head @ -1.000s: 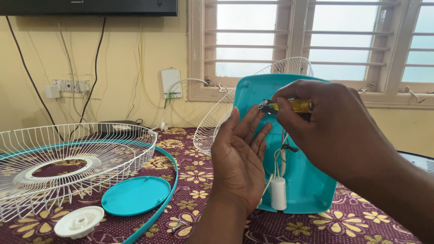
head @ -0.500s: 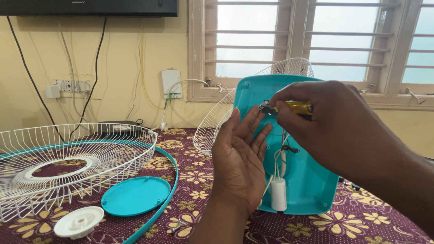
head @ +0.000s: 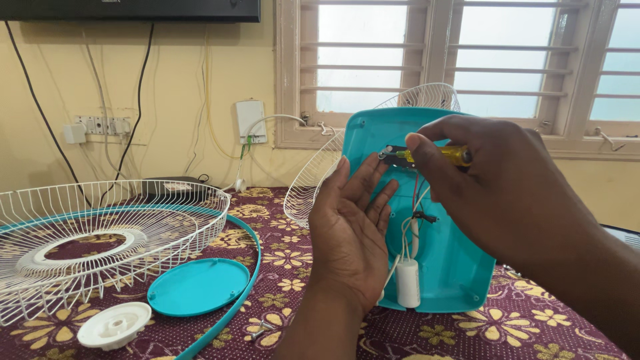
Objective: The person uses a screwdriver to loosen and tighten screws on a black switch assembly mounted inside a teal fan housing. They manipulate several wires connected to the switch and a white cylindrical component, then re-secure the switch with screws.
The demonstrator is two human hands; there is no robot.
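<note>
Teal plastic, smooth and rounded at the corners, makes up the base (head: 460, 267) that stands tilted on the table, its hollow underside facing the camera. The left hand (head: 350, 233) rests flat against its left part, palm open and fingers straight, pressing rather than clasping. The right hand (head: 500, 187) is curled around a screwdriver (head: 433, 157) with a clear yellow handle; thumb and fingers pinch it firmly and hold it level, its dark tip pointing left near the top of the base, just above the left fingertips. Whether the tip sits in a screw is hard to tell at this angle.

Inside the base, thin red, black and white wires (head: 415, 220) hang down to a white cylindrical capacitor (head: 408, 283) lying near the lower edge.

Behind the base leans a white wire guard (head: 320, 180), domed and ribbed. A second guard (head: 100, 233) of the same thin white wire, with a teal rim, lies bowl-up at the left. Just beside it lie a flat teal disc (head: 198, 285) and a small white ribbed cap (head: 113, 325). A couple of small metal screws (head: 261, 330) lie near the teal rim. The cloth (head: 533, 327) is maroon with a yellow flower print.
</note>
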